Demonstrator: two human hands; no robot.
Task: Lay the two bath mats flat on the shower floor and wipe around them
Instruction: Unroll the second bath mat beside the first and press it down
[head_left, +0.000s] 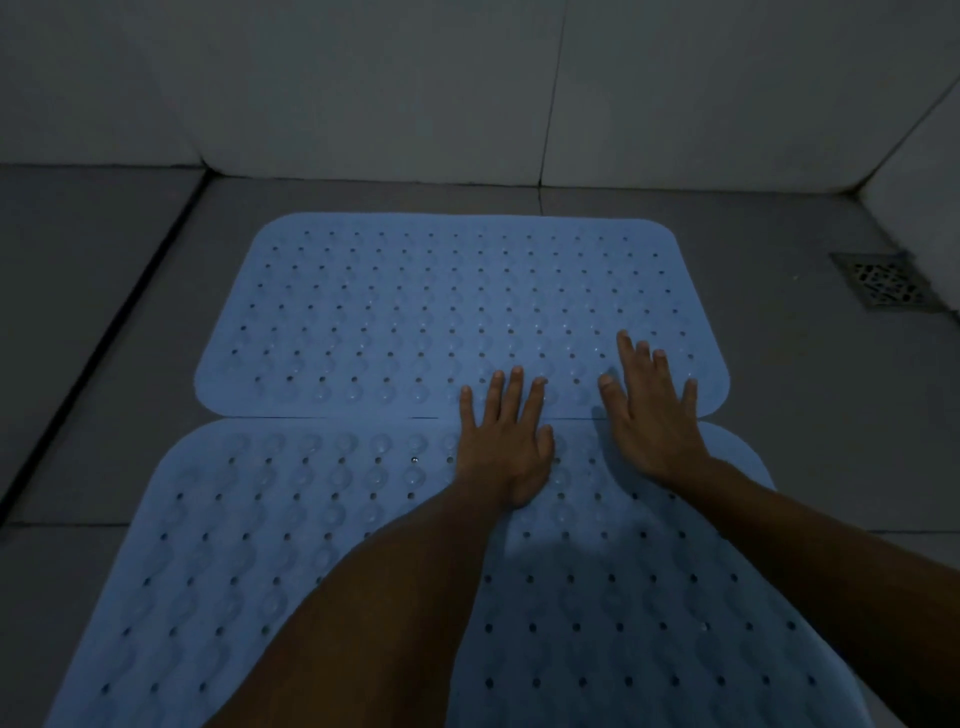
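Two blue bath mats lie flat on a grey tiled shower floor (810, 415), long edges touching so they form one seam across the middle of the view. The far mat (415, 312) is a rounded-corner rectangle, lying just short of the back wall. The near mat (234, 571) runs out of view at the bottom. Both look like soft rubber, dotted with regular rows of small round holes and wavy rows of clear, round suction-cup bumps.

Two bare hands press down across the seam, right of centre. The left hand (501, 447) lies palm down, fingers straight and slightly spread, fingertips on the far mat and heel on the near mat; its grip is wide and holds nothing. The right hand (652, 415) lies just beside it, also flat with fingers splayed, mostly on the far mat, grip wide and empty.

One square metal drain (883, 280) with a patterned grate sits in the floor at far right, well apart from the mats. Pale wall tiles (363, 88) rise behind.
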